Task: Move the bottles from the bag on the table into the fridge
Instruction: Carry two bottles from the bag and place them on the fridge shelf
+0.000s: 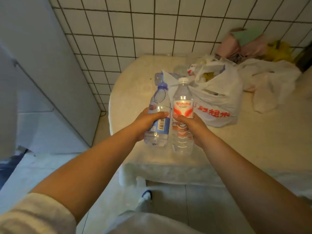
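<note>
Two water bottles at frame centre, above the table [253,149] edge, caps toward top of frame. Blue-cap bottle [158,115]: long axis leans slightly right of vertical. Wahaha bottle [182,114], white cap, near upright. Left hand [145,123] wraps blue-label midsection, thumb across front. Right hand [190,127] curls round the Wahaha bottle below its red label. Both forearms extended fwd. White plastic bag [217,98] just right, behind.

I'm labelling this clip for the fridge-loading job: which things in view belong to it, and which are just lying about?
Part of the job:
- blue-capped bottle, gripped by the left hand
- white-capped bottle, gripped by the right hand
- white plastic bag on the table
- more bottles behind it

Lying about:
- pink bag
- yellow bag
- crumpled cloth
</note>
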